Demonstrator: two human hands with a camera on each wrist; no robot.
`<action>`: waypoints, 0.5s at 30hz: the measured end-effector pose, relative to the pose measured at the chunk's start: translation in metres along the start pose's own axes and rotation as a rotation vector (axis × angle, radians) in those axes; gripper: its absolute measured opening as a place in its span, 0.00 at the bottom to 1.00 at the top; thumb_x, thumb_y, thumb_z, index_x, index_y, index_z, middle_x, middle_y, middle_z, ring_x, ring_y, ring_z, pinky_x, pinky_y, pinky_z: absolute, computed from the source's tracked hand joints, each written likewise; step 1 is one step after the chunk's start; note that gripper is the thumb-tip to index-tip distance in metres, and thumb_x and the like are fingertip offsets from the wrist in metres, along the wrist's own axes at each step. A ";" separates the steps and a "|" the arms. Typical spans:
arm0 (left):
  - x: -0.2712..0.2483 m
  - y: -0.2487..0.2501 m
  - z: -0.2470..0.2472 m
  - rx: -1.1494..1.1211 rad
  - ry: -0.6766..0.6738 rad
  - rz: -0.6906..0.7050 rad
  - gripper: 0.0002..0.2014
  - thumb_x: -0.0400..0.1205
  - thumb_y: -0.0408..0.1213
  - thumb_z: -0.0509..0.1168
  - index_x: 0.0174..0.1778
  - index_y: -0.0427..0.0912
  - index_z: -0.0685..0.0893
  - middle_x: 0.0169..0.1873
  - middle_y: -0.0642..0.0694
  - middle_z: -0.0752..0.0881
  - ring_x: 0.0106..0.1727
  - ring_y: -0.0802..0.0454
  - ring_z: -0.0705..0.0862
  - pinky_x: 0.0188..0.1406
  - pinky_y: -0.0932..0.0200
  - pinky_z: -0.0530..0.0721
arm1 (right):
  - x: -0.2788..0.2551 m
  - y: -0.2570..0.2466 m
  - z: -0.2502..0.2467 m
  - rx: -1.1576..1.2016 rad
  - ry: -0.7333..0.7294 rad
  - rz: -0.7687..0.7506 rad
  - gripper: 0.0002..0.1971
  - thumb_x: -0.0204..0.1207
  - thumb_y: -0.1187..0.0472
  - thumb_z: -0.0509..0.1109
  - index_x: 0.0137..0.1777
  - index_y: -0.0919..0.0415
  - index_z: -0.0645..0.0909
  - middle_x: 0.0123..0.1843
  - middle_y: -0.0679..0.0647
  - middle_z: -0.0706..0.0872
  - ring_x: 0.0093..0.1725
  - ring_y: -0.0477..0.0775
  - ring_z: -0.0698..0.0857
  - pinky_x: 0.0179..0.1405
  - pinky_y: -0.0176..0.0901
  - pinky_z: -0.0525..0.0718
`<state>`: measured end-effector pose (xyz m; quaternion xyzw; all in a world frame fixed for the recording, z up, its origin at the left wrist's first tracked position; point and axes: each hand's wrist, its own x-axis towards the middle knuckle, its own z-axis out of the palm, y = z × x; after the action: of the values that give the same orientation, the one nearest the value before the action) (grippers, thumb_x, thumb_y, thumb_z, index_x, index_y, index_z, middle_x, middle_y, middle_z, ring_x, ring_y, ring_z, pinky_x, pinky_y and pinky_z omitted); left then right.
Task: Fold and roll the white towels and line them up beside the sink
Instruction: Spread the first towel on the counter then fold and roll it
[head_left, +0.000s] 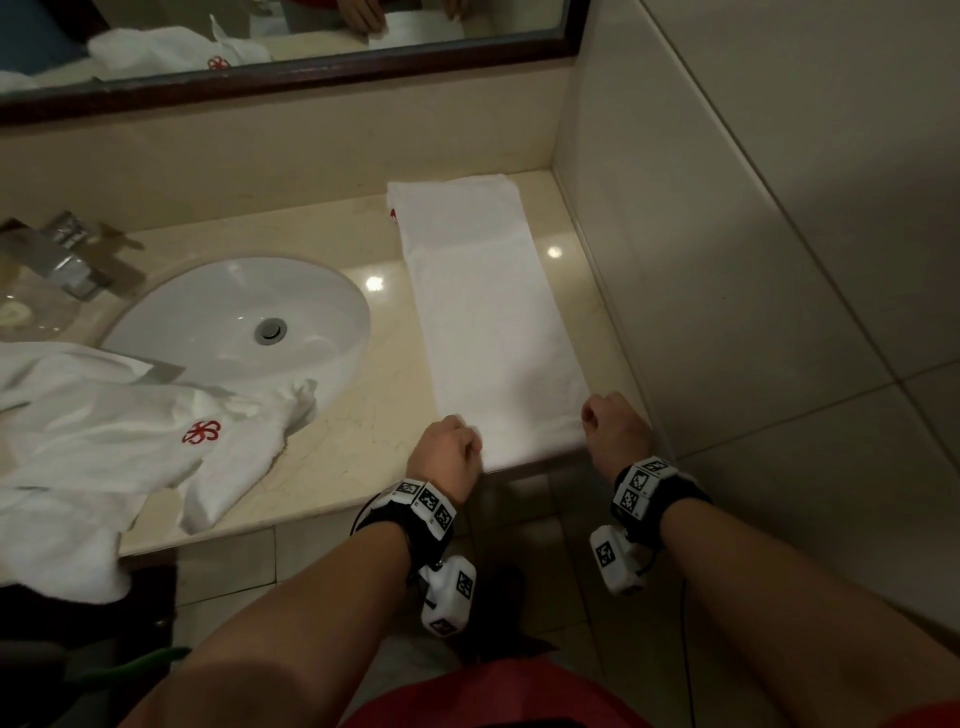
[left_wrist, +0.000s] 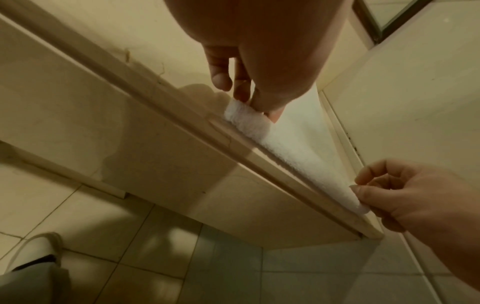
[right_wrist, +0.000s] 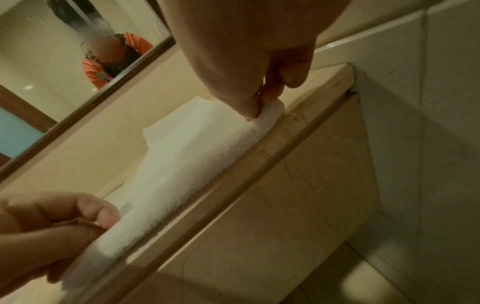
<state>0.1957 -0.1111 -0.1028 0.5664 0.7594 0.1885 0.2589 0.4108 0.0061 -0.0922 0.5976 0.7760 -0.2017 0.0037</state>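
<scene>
Long white terry towel folded into a narrow strip (head_left: 493, 312): lies flat on the beige polished stone counter (head_left: 358, 415), just right of the white oval sink basin (head_left: 218, 312), running from the back wall to the front edge, near end turned up into a small first roll. Left hand (head_left: 444, 452): fingers curled, pinching the near left corner of the strip. Right hand (head_left: 615, 428): fingers curled, pinching the near right corner; hands apart, one at each corner. Loose crumpled white towels with red flower emblem (head_left: 130, 441): heaped on the counter left of the strip, partly over the basin's front rim. Chrome faucet (head_left: 57, 254): behind the basin. Dark-framed wall mirror (head_left: 311, 78): above the counter.
</scene>
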 end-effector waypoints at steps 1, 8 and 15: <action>-0.002 0.003 -0.002 0.014 -0.011 -0.002 0.03 0.73 0.34 0.68 0.35 0.44 0.86 0.41 0.50 0.82 0.43 0.50 0.81 0.44 0.58 0.81 | 0.000 0.000 0.001 -0.006 -0.009 -0.010 0.06 0.81 0.62 0.62 0.47 0.57 0.80 0.51 0.56 0.77 0.44 0.60 0.80 0.42 0.48 0.81; -0.013 0.009 -0.006 0.141 -0.087 -0.034 0.13 0.71 0.41 0.73 0.51 0.47 0.83 0.54 0.52 0.78 0.56 0.51 0.75 0.52 0.56 0.80 | -0.010 0.004 -0.003 -0.136 -0.070 -0.115 0.14 0.68 0.66 0.69 0.54 0.56 0.81 0.57 0.54 0.76 0.55 0.57 0.74 0.48 0.46 0.77; -0.014 0.006 -0.002 0.177 -0.018 -0.019 0.12 0.71 0.31 0.70 0.49 0.46 0.84 0.53 0.48 0.81 0.55 0.44 0.76 0.49 0.54 0.78 | -0.017 0.006 -0.004 -0.296 -0.046 -0.201 0.23 0.68 0.68 0.70 0.61 0.47 0.76 0.59 0.53 0.74 0.57 0.58 0.73 0.51 0.48 0.75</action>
<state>0.2019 -0.1229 -0.0953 0.5815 0.7761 0.1128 0.2164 0.4217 -0.0072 -0.0865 0.5052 0.8527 -0.0985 0.0892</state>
